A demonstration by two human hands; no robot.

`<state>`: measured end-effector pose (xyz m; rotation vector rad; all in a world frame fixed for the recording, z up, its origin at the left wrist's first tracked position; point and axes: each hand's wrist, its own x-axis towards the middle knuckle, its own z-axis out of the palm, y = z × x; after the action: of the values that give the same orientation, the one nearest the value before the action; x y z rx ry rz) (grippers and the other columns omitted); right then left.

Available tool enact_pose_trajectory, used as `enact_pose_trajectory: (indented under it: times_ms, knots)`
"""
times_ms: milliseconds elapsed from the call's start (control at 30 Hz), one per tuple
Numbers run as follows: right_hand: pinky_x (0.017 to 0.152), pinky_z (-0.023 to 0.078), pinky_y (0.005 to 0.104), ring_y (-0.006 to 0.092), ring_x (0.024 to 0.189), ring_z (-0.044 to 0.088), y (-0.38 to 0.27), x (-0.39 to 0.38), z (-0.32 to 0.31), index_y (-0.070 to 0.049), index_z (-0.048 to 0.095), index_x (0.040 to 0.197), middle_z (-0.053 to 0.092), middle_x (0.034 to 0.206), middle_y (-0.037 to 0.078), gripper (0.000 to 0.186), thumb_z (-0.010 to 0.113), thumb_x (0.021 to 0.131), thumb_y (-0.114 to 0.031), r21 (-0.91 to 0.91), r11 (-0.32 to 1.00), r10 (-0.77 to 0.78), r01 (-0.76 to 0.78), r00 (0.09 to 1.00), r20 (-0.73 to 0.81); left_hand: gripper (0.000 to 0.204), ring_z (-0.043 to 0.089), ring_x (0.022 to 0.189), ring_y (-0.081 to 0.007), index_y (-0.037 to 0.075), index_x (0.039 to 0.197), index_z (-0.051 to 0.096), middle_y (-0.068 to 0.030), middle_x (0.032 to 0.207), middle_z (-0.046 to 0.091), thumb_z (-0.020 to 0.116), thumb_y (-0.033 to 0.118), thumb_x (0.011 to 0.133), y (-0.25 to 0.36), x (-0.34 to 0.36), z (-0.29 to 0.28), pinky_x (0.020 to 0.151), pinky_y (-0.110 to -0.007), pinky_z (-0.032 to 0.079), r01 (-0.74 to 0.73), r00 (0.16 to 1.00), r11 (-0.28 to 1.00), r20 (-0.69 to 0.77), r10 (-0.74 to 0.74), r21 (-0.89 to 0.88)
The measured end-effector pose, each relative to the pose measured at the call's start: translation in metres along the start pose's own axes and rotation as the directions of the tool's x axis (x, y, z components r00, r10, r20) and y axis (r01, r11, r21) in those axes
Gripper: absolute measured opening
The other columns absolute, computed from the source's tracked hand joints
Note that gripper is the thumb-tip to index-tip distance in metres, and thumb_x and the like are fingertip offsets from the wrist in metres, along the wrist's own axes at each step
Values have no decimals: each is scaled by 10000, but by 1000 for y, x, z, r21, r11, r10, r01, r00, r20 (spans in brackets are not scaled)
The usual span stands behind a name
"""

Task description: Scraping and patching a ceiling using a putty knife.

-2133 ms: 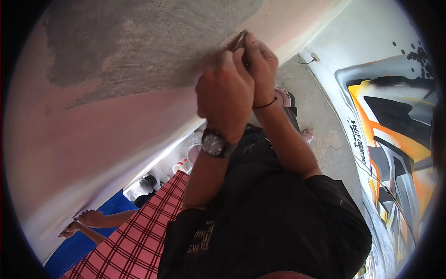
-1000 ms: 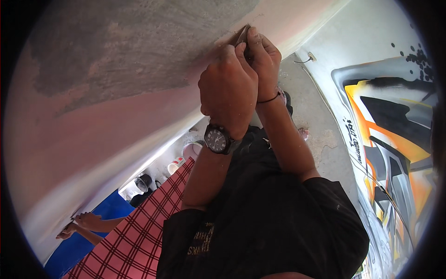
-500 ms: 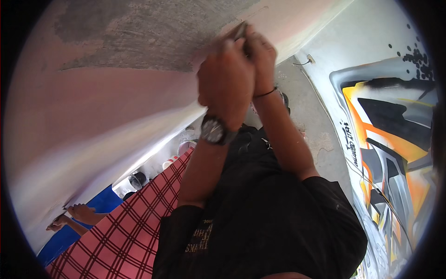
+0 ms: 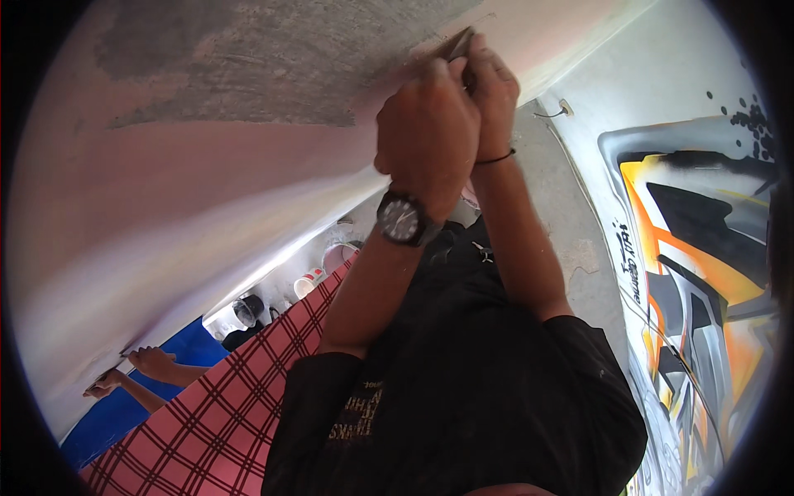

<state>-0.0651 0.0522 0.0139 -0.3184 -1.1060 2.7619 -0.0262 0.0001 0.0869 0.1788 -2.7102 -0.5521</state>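
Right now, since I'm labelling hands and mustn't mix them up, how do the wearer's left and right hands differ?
The left hand has a chunky dark watch at its wrist; the right hand has a thin dark band. The left hand sits lower in the picture than the right hand. Both are closed at the same thin blade.

"What's different on your feed?"
"I see the left hand (image 4: 430,136) and right hand (image 4: 495,91) farther right along the wall (image 4: 190,207); the blade (image 4: 459,45) between their fingers shifts with them."
"And the grey patch (image 4: 248,66)?"
"Its lower corner, left of the fingers, sits farther from them."
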Motion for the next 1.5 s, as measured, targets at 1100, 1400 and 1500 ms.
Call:
enact_pose_trajectory:
  times_ms: [1100,1400,1500]
  knots:
    - [520,400,227,46,590,498,17,-30,11,-17,656,757,591,664,-21,337,670,989,-262,35,995,95,-94,995,-10,318,676,771,-431,71,866,747,-202,814,702,576,314,979,-27,-16,-14,669,-522,532,107,990,994,94,-105,-17]
    - [521,387,212,33,596,478,2,3,5,-28,661,776,581,676,-42,310,658,1001,-241,62,998,-12,14,999,-32,287,681,777,-420,72,878,740,-204,815,700,580,289,976,3,7,1,666,-510,544,26,999,999,18,-26,19]
    - [521,387,213,34,599,483,5,-9,6,-29,659,784,577,673,-43,306,656,1003,-241,50,999,-4,5,999,-33,277,683,771,-416,76,870,740,-186,815,708,589,285,974,2,3,-10,662,-510,543,35,995,999,88,-39,39]
